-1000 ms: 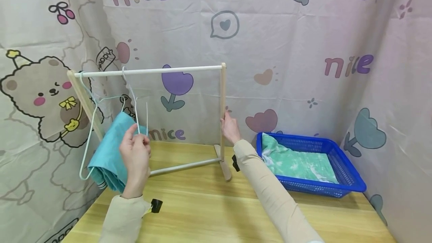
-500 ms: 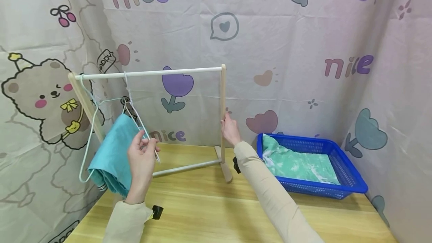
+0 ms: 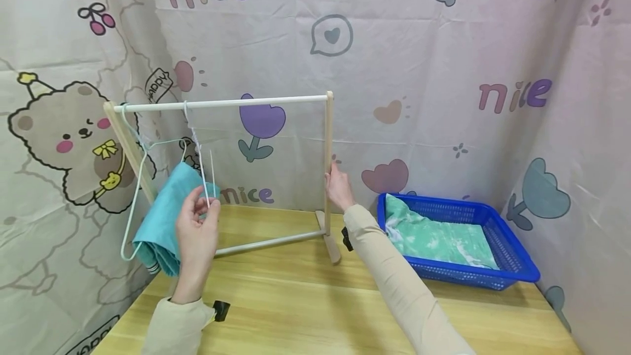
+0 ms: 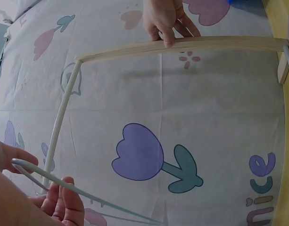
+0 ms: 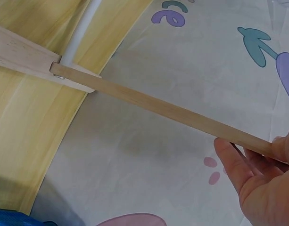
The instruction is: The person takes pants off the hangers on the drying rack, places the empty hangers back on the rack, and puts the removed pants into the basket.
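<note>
**Left hand (image 3: 197,234) pinches a thin white clothes hanger (image 3: 201,163); right hand (image 3: 339,186) grips a slim pale-wood upright (image 3: 328,136)**

The left thumb and fingers close on the hanger low on its frame, and the right thumb and fingers clasp the upright from either side, partway up. The hanger is on the straight white rail (image 3: 256,101) of a clothes rack, left of the rail's middle. Its hook loops over the top, and the frame points down, leaning slightly right. In the head view it shows narrow, almost edge-on, its long axis running across the rail rather than along it. The rail itself runs left to right.

At the rail's left end, a pale mint hanger (image 3: 131,207) bears a folded turquoise cloth (image 3: 165,212). Right of the rack, a blue plastic basket (image 3: 458,280) holds a green-and-white mottled cloth (image 3: 439,234) on the yellow wood-grain table (image 3: 276,311).

The pale printed fabric backdrop (image 3: 305,75) reads "nice" at upper left, at right and low behind the rack, with "HAPPY" on a drawn tag at left.
</note>
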The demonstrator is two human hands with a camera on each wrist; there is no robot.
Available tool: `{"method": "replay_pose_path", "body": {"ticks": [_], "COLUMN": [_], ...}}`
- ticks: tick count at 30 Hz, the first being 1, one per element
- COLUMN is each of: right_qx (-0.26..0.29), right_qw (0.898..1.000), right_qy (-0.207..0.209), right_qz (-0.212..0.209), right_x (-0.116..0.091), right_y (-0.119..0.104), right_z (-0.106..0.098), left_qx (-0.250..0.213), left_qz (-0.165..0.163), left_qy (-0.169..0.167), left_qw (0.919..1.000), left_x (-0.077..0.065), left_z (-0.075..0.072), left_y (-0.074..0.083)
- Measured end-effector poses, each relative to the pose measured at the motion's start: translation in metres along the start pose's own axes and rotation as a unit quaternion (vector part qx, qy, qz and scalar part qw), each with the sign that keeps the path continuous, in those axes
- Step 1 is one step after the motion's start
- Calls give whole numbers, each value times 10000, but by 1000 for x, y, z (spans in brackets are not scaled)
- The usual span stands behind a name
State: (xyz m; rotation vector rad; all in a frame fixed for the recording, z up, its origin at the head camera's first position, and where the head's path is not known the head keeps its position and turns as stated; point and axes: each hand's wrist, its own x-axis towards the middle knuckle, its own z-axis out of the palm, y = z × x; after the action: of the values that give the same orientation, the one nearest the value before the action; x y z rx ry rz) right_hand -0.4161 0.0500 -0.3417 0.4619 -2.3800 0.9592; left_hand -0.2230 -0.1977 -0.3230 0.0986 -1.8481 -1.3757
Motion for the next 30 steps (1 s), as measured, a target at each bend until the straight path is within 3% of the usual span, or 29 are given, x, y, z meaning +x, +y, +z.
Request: {"method": "replay_pose_path", "body": {"ticks": [9, 13, 18, 23, 25, 30], "right_qx": [-39, -75, -39, 48, 46, 56], "right_qw": [9999, 9999, 10000, 9998, 9998, 9999], "right_qy": [-91, -71, -46, -120, -113, -61], "right_qz": [53, 32, -6, 152, 182, 150], "right_x": [0, -1, -1, -2, -2, -2], "right_y": [1, 1, 0, -1, -1, 0], "right_z": [0, 0, -1, -1, 0, 1], "left_qx": [421, 869, 1266, 1692, 1925, 2446], "left_qz": [211, 580, 1385, 2178, 2327, 2316], "left_qy": [235, 502, 978, 1345, 1351, 1294], "left_qw": [9986, 9933, 9774, 9518, 9437, 9326], "left_x": [5, 5, 7, 15, 18, 21], "left_z": [-13, -18, -27, -41, -48, -67], "left_y": [-2, -4, -7, -6, -5, -2]}}
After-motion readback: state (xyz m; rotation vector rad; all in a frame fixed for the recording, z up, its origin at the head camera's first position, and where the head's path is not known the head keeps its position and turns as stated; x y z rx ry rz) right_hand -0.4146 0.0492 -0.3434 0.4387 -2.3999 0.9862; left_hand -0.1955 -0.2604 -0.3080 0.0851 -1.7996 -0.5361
